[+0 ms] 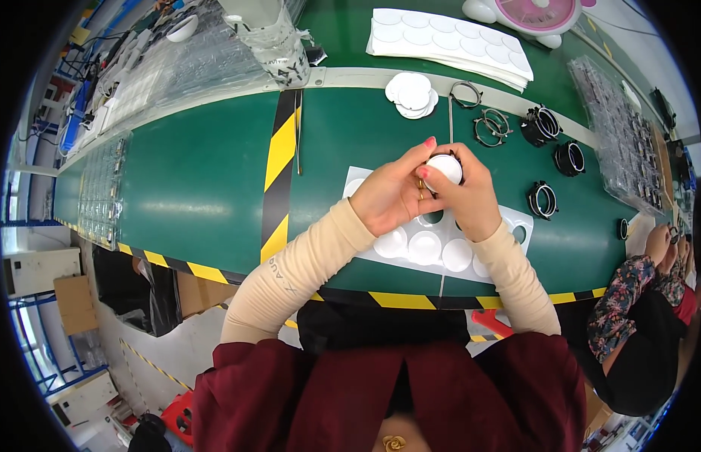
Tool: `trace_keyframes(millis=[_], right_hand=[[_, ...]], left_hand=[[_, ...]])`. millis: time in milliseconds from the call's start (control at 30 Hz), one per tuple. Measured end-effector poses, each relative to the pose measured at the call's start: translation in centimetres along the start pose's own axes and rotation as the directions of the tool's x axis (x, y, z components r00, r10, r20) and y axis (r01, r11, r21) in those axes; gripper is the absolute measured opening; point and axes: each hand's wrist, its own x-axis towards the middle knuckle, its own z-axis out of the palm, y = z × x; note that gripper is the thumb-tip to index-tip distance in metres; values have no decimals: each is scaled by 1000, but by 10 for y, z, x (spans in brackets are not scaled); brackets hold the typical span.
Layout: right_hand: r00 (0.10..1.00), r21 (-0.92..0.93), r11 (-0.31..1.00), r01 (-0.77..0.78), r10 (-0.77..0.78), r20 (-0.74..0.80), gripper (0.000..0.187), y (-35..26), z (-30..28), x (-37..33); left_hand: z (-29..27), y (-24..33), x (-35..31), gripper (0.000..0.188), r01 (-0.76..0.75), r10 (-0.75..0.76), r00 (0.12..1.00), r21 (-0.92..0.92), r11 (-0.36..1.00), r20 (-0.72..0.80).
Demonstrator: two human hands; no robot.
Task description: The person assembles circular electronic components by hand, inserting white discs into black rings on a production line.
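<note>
My left hand [388, 194] and my right hand [475, 194] are closed together around a small round part [445, 170] with a white disc face and a dark rim. The right thumb presses on the white face; the fingers hide most of the rim. Below my hands lies a white sheet of round stickers [392, 243], with several white circles on it and some gaps showing green. Loose white discs [411, 93] are piled just beyond my hands. Thin metal rings [491, 126] lie to the right of that pile.
Several black ring-shaped parts [570, 158] stand on the right of the green table [200, 188]. A stack of white sticker sheets [448, 47] lies at the back. Clear plastic trays [618, 139] sit at the right, another tray [103, 190] at the left. A co-worker's patterned sleeve [620, 305] shows at far right.
</note>
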Motion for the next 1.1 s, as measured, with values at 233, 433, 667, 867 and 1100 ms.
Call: trace_keyframes(millis=[233, 433, 667, 867, 1100], right_hand=[[993, 118, 993, -27, 14, 113, 35, -2, -8, -3], [1000, 267, 964, 19, -14, -19, 34, 3, -13, -1], [953, -108, 968, 227, -244, -182, 29, 8, -5, 3], [769, -425, 730, 536, -630, -111, 12, -6, -7, 11], [872, -915, 294, 277, -478, 111, 31, -2, -14, 103]], left_hand=[[1, 4, 3, 31, -36, 37, 999, 18, 999, -17], [6, 3, 2, 29, -96, 95, 995, -7, 995, -39], [-7, 5, 3, 24, -107, 103, 989, -36, 994, -108], [-18, 7, 10, 31, -244, 210, 962, -205, 948, -176], [-12, 6, 8, 26, -57, 44, 998, -305, 950, -51]])
